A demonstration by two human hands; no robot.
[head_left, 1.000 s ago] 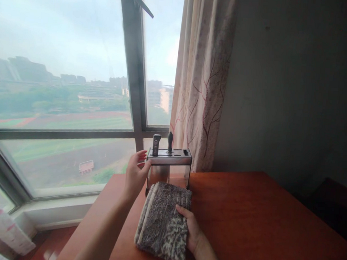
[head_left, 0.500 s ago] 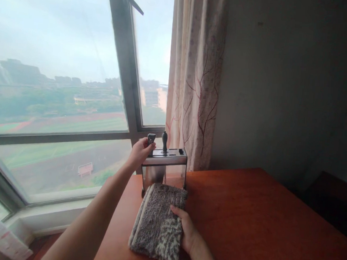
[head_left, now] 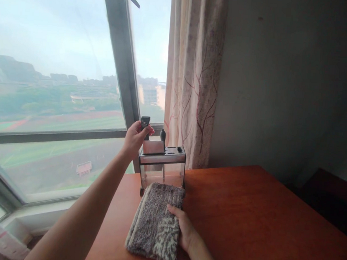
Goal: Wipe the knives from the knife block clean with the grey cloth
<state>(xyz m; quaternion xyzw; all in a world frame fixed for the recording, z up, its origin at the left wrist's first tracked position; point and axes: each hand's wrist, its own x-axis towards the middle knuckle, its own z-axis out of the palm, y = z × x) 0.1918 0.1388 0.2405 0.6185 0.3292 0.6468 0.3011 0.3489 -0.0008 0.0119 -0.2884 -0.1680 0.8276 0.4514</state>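
Both grips are closed: the left grip (head_left: 135, 137) around the handle (head_left: 145, 121) of a knife (head_left: 152, 146) partway out of its block (head_left: 163, 159) on the counter (head_left: 244, 218), the right grip (head_left: 186, 230) on a soft-looking folded towel (head_left: 152, 219). The wide blade (head_left: 154, 148) seems stiff, probably slick; hold the handle only.

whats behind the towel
The knife block stands behind the towel: its top and upper front show. The towel covers part of its lower front and the table there, so those cannot be seen.
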